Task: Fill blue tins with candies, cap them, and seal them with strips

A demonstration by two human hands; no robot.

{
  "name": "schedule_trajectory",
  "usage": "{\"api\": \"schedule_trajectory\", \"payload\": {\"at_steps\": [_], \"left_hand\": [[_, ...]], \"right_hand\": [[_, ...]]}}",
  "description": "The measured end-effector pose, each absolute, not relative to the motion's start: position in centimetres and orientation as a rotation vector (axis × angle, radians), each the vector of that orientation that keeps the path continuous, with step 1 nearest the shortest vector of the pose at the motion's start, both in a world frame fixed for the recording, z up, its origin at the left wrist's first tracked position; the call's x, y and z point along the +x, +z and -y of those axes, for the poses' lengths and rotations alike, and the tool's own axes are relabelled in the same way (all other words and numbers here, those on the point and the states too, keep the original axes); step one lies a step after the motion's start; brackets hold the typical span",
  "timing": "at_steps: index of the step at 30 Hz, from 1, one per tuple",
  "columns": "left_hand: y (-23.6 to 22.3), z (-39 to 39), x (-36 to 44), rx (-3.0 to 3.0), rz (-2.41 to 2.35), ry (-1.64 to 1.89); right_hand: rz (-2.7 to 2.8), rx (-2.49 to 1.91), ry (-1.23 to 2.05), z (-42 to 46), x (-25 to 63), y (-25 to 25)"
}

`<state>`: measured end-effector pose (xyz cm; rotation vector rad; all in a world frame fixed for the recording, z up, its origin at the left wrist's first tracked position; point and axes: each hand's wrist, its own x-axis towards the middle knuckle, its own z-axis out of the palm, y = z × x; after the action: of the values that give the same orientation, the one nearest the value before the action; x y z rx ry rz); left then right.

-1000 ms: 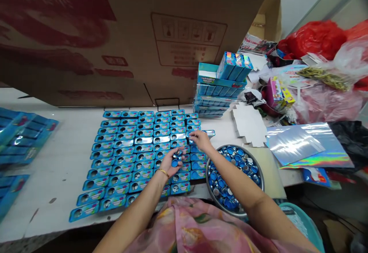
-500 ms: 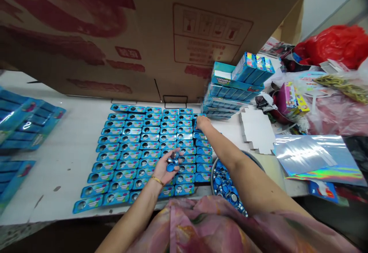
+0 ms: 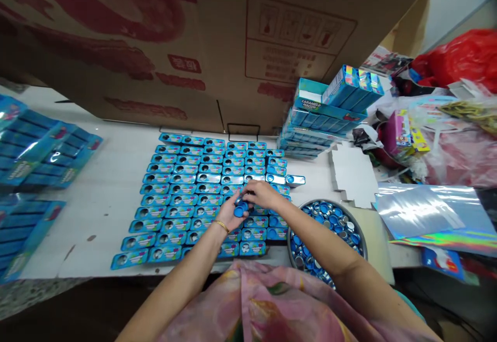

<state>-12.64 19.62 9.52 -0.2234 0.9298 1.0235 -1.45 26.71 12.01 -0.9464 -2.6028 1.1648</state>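
Note:
My left hand [image 3: 227,216], with a gold bangle at the wrist, cups several round blue caps [image 3: 240,208] above the rows of tins. My right hand [image 3: 262,194] sits over the caps, its fingertips at the stack. Below both hands lie rows of blue rectangular tins [image 3: 194,194], each with a round hole in its lid. One blue tin [image 3: 295,180] sticks out past the right end of its row. To the right, a round metal tray [image 3: 330,201] holds many loose blue and silver caps.
A large cardboard box [image 3: 155,36] overhangs the back of the white table [image 3: 104,202]. Blue cartons [image 3: 322,116] are stacked behind the tins. A flat white card blank [image 3: 353,173], holographic bags [image 3: 427,212] and a red plastic bag [image 3: 458,57] lie right. Blue packs [image 3: 34,145] lie left.
My right hand has come back from the far right end of the rows to the caps in my left hand. The view has shifted slightly, and my left hand still holds the caps.

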Motion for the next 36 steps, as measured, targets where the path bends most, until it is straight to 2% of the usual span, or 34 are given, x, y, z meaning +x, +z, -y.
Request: {"api": "schedule_trajectory", "payload": {"at_steps": [3,5,7,12,14,19,24,26,28,30,32,34,36], "left_hand": [[9.5,-19.7,-12.5,-0.254,-0.923,1.008],[9.6,-19.7,-12.6,-0.233,-0.888,1.003],[9.7,-19.7,-12.9,-0.189,-0.859,1.015],[9.6,-19.3,-13.7,-0.155,-0.896,1.059],[9.5,-19.1,-13.9,-0.167,-0.916,1.063],[10.0,-19.2,-14.3,-0.206,-0.917,1.081],[10.3,-19.4,-14.7,-0.202,-0.872,1.112],[10.0,-19.6,-14.8,-0.198,-0.877,1.101],[9.6,-19.9,-14.7,-0.196,-0.888,1.080],[9.3,-20.2,-14.4,-0.204,-0.922,1.070],[9.1,-20.3,-14.0,-0.209,-0.956,1.052],[9.1,-20.2,-13.7,-0.198,-0.915,1.012],[9.1,-19.8,-13.8,-0.187,-0.837,0.977]], "right_hand": [[2.221,-1.158,1.526,-27.1,-0.8,11.1],[2.025,-1.326,1.601,-28.3,0.0,10.3],[1.961,-1.526,1.416,-30.4,1.0,9.7],[2.227,-2.051,0.649,-37.1,2.1,9.8],[2.390,-2.209,0.585,-39.1,1.4,10.0],[2.518,-2.343,0.695,-42.0,-0.2,9.8],[2.607,-2.294,0.595,-41.1,0.3,10.2],[2.612,-2.111,0.538,-38.6,0.2,10.7],[2.631,-1.709,0.620,-34.9,-0.2,11.2],[2.704,-1.137,0.905,-31.1,-1.0,11.4],[2.717,-0.849,1.081,-28.6,-1.6,11.1],[2.612,-0.909,1.164,-28.3,-1.5,10.6],[2.427,-1.171,1.127,-30.1,-0.7,10.1]]}}
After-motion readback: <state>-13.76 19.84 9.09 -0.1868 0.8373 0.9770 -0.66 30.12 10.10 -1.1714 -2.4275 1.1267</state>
